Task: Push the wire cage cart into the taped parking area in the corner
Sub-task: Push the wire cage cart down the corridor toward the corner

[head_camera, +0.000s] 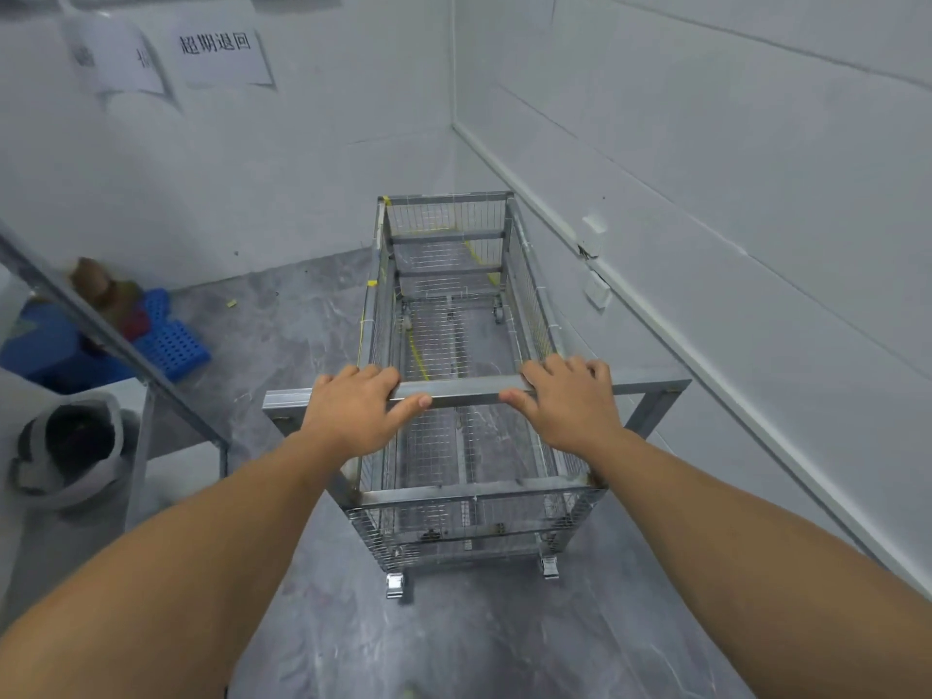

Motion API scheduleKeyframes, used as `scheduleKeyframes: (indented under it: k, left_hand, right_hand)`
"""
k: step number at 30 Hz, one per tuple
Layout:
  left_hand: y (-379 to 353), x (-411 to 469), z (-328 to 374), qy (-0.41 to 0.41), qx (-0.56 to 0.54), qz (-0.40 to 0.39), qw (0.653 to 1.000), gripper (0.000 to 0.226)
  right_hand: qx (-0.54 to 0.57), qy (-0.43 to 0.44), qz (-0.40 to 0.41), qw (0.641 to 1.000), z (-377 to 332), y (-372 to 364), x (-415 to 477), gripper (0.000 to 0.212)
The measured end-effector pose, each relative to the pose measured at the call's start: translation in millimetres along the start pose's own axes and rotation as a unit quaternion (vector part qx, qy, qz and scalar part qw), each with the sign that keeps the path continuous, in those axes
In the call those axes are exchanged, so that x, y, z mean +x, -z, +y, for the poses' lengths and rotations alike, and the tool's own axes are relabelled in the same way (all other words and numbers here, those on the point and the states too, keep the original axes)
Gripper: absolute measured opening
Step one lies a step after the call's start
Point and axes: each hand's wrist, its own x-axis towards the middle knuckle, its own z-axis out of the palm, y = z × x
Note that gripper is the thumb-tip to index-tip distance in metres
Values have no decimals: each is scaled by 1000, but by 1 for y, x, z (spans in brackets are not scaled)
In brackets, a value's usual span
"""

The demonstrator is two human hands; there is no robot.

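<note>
The wire cage cart [456, 502] is a long, empty, silver mesh box on small castors, pointing away from me toward the room's corner. Its far end stands close to the two white walls. A metal handle bar [469, 388] crosses its near end. My left hand [355, 408] grips that bar left of centre, and my right hand [567, 403] grips it right of centre. Yellow tape lines [481, 262] on the grey floor show through the mesh under the cart; the cart hides most of them.
The right wall [706, 219] runs close along the cart's right side, with a white baseboard and small outlets. At left lie blue plastic crates [171, 338], a metal rack frame [151, 391] and a white bucket [75, 446]. Paper signs [217, 47] hang on the back wall.
</note>
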Motion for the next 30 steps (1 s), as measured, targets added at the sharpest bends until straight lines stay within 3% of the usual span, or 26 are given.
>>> scheduleKeyframes:
  k: [13, 30]
  left_hand:
    - [8, 178, -66, -12, 12, 0, 1000, 59]
    - [10, 292, -111, 13, 12, -1, 1000, 61]
  right_hand:
    - [0, -12, 6, 1000, 22, -4, 187, 65]
    - [2, 13, -13, 1000, 37, -7, 320, 53]
